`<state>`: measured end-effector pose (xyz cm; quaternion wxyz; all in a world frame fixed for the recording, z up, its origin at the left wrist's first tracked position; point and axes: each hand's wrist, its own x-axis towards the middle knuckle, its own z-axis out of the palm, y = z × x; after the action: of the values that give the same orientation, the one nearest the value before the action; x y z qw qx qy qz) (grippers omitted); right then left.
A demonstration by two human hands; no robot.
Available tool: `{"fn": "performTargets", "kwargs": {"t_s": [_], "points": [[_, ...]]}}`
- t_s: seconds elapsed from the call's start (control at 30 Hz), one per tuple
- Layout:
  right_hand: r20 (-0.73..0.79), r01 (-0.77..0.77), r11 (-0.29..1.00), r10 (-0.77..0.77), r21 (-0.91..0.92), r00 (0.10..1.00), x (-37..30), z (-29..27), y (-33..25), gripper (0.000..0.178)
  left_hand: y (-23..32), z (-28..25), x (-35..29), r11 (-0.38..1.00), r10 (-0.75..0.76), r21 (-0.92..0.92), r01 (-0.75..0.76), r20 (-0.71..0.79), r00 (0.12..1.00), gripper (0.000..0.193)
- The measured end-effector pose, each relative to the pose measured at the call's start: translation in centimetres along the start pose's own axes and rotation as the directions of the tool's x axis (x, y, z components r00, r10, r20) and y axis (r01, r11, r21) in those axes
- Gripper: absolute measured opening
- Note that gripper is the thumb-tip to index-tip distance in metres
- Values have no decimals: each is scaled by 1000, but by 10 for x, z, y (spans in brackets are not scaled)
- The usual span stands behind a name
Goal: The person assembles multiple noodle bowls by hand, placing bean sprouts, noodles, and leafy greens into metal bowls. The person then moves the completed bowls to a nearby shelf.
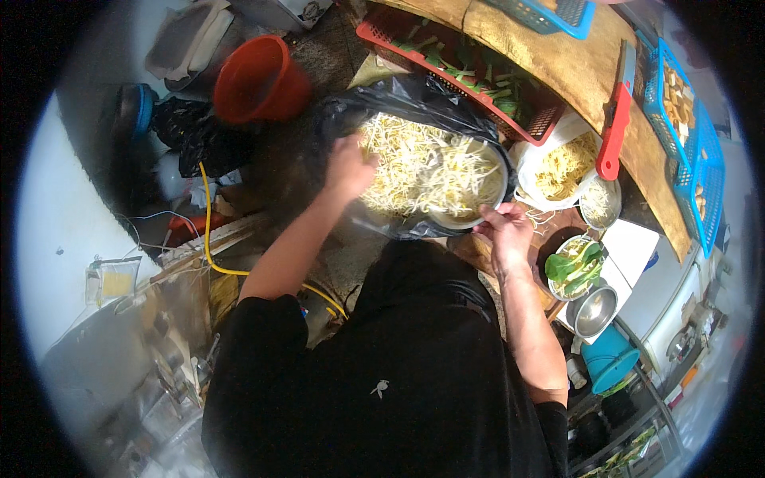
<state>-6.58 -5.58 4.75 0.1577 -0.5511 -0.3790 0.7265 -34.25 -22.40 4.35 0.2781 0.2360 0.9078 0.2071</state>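
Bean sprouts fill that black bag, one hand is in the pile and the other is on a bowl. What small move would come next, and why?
Probably the left hand lifts a handful of bean sprouts across into the metal bowl. That hand is already in the pile inside the black bag, while the right hand holds the bowl's rim beside the bag, and the bowl already holds sprouts.

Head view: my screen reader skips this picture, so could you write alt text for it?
Seen from above, a person's left hand reaches into a heap of bean sprouts in a black plastic bag, while the right hand grips a metal bowl at the heap's edge. A red basket of greens lies beyond.
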Motion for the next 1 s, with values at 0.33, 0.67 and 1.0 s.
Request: {"fn": "performTargets", "kwargs": {"t_s": [0.33, 0.67, 1.0], "points": [[-63, 123, 992, -125, -36, 990, 9, -19, -10, 20, 5, -29, -30, 857, 508, 287, -427, -343, 790, 60], [-69, 162, 983, -168, -85, 983, 3, -18, -11, 19, 16, 15, 7, 785, 584, 243, -570, 15, 812, 49], [-87, 202, 979, -204, -31, 975, -15, -29, -19, 21, 65, 76, 56, 716, 339, 494, -493, 371, 865, 60]]}}
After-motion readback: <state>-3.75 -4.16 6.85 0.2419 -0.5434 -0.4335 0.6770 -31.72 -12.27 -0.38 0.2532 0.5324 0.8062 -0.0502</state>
